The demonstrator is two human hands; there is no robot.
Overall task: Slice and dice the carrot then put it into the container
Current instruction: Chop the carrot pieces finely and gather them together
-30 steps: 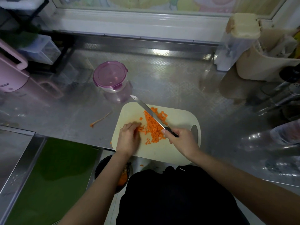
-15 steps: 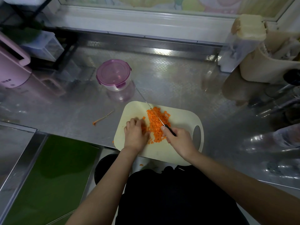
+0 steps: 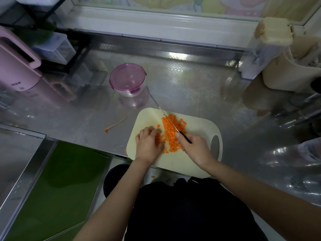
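Observation:
A pile of diced carrot (image 3: 172,131) lies on a cream cutting board (image 3: 196,129) at the counter's front edge. My right hand (image 3: 194,148) grips the black handle of a knife (image 3: 166,117), whose blade lies edge-down across the pile and points toward the far left. My left hand (image 3: 148,145) rests with curled fingers on carrot strips at the left of the pile; the strips are mostly hidden under it. A round clear container with a purple lid (image 3: 127,80) stands shut behind the board.
A carrot peel strip (image 3: 114,125) lies on the steel counter left of the board. A pink appliance (image 3: 15,65) stands far left, a beige bin (image 3: 291,66) and dispenser far right. A dark bin (image 3: 114,178) sits below the counter edge.
The knife blade has turned from flat to edge-down across the pile. My left hand has shifted slightly on the carrot strips. The camera has tilted a little.

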